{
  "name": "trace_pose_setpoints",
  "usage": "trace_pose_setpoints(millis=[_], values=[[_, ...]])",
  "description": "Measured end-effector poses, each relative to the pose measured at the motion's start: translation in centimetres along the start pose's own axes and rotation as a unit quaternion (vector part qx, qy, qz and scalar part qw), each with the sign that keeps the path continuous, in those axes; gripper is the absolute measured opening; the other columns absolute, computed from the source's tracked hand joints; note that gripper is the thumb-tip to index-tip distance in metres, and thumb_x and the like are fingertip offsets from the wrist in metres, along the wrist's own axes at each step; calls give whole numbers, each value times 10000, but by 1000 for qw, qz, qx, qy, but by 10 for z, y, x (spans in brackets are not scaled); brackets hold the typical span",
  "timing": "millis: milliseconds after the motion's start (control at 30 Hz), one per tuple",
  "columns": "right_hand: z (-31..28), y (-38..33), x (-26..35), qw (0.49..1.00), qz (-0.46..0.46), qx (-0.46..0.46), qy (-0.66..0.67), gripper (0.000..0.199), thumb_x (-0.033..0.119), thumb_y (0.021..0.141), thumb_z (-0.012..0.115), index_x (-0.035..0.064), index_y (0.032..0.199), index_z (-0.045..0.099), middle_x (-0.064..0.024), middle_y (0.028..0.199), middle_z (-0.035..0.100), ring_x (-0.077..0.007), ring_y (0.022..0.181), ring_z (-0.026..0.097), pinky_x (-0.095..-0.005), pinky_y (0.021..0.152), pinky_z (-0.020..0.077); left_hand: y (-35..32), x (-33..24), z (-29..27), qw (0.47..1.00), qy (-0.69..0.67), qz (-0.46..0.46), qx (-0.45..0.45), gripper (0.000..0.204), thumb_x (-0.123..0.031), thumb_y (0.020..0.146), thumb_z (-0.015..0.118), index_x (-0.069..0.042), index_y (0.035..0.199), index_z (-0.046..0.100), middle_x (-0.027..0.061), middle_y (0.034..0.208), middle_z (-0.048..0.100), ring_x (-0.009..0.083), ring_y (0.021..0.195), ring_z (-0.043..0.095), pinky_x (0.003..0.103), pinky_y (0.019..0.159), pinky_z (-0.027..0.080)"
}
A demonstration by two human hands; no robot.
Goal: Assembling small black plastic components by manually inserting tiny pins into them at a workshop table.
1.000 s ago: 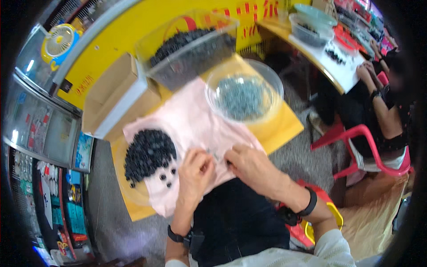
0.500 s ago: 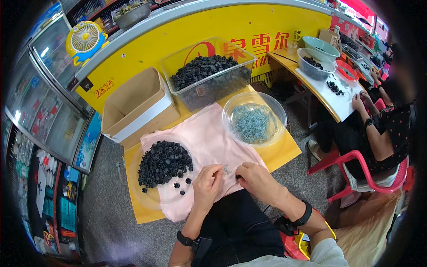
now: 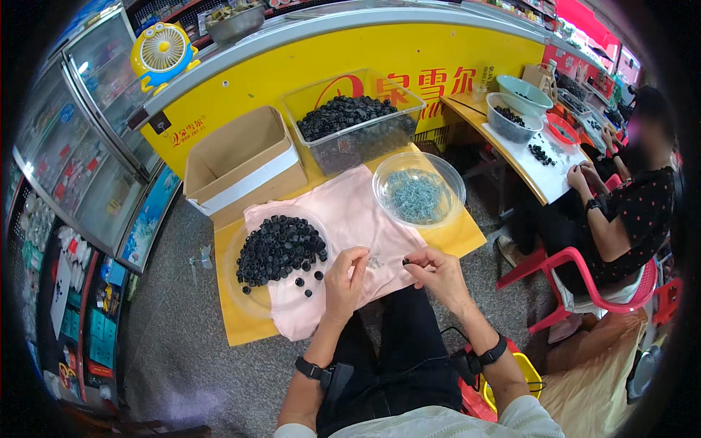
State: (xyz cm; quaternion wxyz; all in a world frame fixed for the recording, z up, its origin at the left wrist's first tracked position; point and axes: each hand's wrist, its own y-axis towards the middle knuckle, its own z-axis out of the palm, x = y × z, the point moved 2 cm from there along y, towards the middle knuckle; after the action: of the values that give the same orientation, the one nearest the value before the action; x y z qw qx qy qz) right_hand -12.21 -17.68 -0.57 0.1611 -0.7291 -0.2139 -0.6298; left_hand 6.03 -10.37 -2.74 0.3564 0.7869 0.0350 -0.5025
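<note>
A small black plastic cap sits between the thumb and fingertips of my right hand, above the front of a pink cloth. My left hand is closed in a pinch to its left; whatever its fingertips hold, if anything, is too small to make out. A few tiny greyish pieces lie on the cloth between the two hands. Left of my left hand, a shallow clear tray bears a heap of black caps. Beyond my right hand, a round clear tub contains many small silvery-blue metal pieces.
At the yellow table's back stand an open cardboard box and a clear bin full of black parts. A yellow counter front rises behind. To the right, another person works at a second table, seated on a pink chair.
The whole view has shifted slightly. My right hand has turned and lifted a little, so the black cap at its fingertips shows more clearly. My left hand stays pinched.
</note>
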Motion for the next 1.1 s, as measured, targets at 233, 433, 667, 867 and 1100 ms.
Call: trace_pose_setpoints(millis=[233,433,667,867,1100], values=[[-7,-10,5,990,28,11,140,191,116,881,650,-3,1030,656,-17,840,643,-51,677,568,-203,575,500,2,-9,-4,1000,-12,23,-7,120,21,890,586,23,1007,613,92,917,661,140,808,655,245,724,528],[-1,-26,29,973,43,31,225,232,144,878,656,19,1074,651,1,873,639,-54,740,574,-209,595,495,-23,-47,-6,972,-202,-122,-5,99,-13,911,574,31,993,610,93,891,662,130,804,646,252,753,527],[11,-32,35,918,123,91,365,242,153,875,663,27,1081,645,-24,938,660,-61,751,581,-208,600,490,-32,-94,-22,964,-222,-143,-13,94,-31,897,606,16,978,609,74,852,661,111,767,632,227,722,505],[21,-37,36,882,143,146,424,241,143,888,648,23,1096,639,-41,950,673,-53,763,595,-185,573,498,-33,-108,-26,969,-207,-132,-2,105,4,884,615,21,987,607,59,878,647,102,782,628,217,731,518],[28,-41,37,883,152,149,419,251,133,877,660,25,1103,644,-39,916,683,-60,752,607,-184,577,502,-32,-109,-30,991,-113,-70,23,116,23,871,624,39,986,612,55,883,638,97,773,619,210,703,509]])
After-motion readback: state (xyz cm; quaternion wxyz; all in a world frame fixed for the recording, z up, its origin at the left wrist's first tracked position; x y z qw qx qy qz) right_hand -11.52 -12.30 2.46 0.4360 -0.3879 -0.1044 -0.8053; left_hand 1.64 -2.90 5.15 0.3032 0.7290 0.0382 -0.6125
